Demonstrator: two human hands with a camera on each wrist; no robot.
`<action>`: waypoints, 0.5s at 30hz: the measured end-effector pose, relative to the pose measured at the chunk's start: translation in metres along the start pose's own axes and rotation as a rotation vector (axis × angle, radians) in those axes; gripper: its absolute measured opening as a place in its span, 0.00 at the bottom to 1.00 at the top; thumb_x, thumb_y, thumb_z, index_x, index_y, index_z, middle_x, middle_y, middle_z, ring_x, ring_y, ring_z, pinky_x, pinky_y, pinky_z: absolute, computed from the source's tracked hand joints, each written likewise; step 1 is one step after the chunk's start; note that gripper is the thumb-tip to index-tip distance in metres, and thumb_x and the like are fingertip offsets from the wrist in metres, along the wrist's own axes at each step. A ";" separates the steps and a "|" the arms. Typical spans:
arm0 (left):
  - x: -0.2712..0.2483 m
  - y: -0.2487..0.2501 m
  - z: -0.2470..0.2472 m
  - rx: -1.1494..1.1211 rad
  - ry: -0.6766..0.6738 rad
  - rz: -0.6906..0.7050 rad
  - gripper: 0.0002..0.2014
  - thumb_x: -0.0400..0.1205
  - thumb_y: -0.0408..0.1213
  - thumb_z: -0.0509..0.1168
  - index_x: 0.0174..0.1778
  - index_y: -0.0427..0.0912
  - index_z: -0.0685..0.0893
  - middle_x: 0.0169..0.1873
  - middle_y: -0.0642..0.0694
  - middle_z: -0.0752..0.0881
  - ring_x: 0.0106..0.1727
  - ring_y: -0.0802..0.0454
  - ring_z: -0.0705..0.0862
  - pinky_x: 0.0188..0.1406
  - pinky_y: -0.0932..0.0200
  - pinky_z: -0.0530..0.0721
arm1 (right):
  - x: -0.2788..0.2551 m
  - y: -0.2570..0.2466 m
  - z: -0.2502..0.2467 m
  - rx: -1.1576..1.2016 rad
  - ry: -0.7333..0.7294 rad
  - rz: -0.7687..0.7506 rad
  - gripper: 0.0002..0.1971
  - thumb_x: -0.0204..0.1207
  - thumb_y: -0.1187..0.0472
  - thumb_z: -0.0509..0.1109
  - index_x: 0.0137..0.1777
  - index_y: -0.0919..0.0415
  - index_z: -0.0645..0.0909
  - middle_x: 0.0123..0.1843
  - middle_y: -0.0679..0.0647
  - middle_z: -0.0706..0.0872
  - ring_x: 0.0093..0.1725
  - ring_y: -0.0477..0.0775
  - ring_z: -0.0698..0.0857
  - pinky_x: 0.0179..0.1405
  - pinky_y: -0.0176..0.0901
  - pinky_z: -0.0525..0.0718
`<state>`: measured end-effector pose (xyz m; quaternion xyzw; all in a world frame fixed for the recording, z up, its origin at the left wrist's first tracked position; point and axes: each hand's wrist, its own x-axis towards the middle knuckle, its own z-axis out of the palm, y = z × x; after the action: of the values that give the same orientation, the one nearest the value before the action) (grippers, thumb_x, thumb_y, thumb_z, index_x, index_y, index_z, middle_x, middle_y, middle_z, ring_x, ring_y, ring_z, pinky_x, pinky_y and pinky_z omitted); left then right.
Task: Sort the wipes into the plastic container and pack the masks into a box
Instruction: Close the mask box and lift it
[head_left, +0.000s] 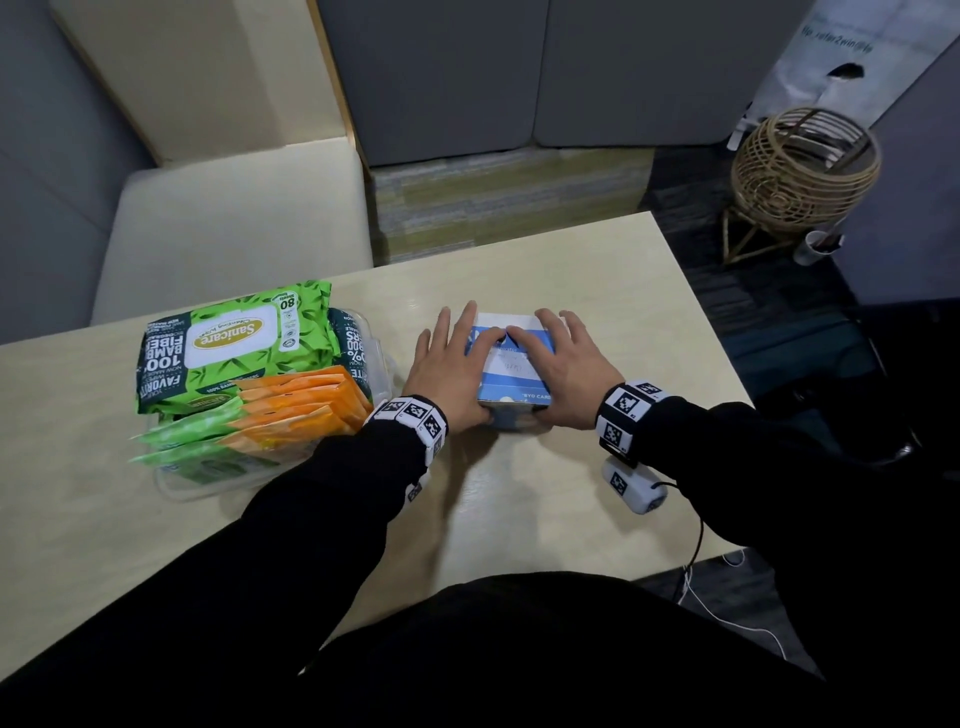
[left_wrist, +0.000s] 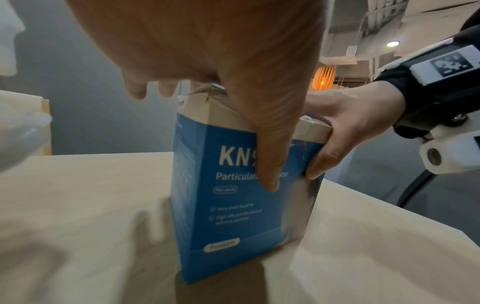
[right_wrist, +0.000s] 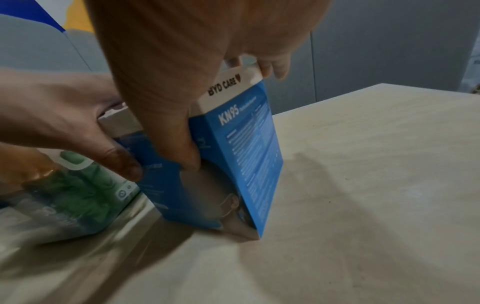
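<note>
Hands (head_left: 449, 374) (head_left: 569, 369) clasp upright box (head_left: 511, 370), thumbs down.

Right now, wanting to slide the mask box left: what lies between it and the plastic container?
Only the left hand, holding the mask box beside the plastic container; the head view shows it.

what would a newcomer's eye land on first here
The blue KN95 mask box stands upright at the middle of the table, with the left hand and right hand clasped over its top, thumbs down its near face. To its left, a bright green Sanicare wipes pack lies atop a clear plastic container crammed with orange sachets and green ones.
</note>
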<state>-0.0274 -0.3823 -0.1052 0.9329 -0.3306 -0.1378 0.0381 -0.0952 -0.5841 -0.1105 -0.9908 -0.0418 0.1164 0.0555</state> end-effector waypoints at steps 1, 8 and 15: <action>0.001 -0.001 0.000 -0.032 -0.002 0.005 0.57 0.68 0.61 0.81 0.88 0.58 0.54 0.92 0.46 0.43 0.92 0.34 0.45 0.88 0.33 0.56 | 0.001 0.000 0.000 0.006 0.002 -0.005 0.61 0.62 0.31 0.78 0.90 0.48 0.48 0.87 0.67 0.54 0.83 0.80 0.57 0.84 0.70 0.64; -0.003 0.002 0.006 -0.113 0.094 -0.022 0.51 0.68 0.55 0.80 0.84 0.58 0.60 0.90 0.45 0.51 0.83 0.35 0.63 0.78 0.36 0.75 | 0.002 0.002 0.000 0.114 0.024 -0.056 0.58 0.64 0.34 0.81 0.89 0.48 0.54 0.87 0.66 0.54 0.83 0.78 0.55 0.81 0.72 0.68; -0.021 0.002 0.009 -0.692 0.079 -0.158 0.70 0.60 0.57 0.89 0.92 0.55 0.51 0.91 0.47 0.43 0.88 0.54 0.58 0.85 0.55 0.62 | -0.020 0.012 0.010 0.926 0.106 0.135 0.69 0.58 0.36 0.88 0.90 0.40 0.43 0.92 0.47 0.46 0.91 0.52 0.52 0.87 0.54 0.62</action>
<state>-0.0468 -0.3702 -0.1084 0.8920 -0.1896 -0.2078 0.3538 -0.1159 -0.5969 -0.1176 -0.8669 0.0819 0.0752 0.4859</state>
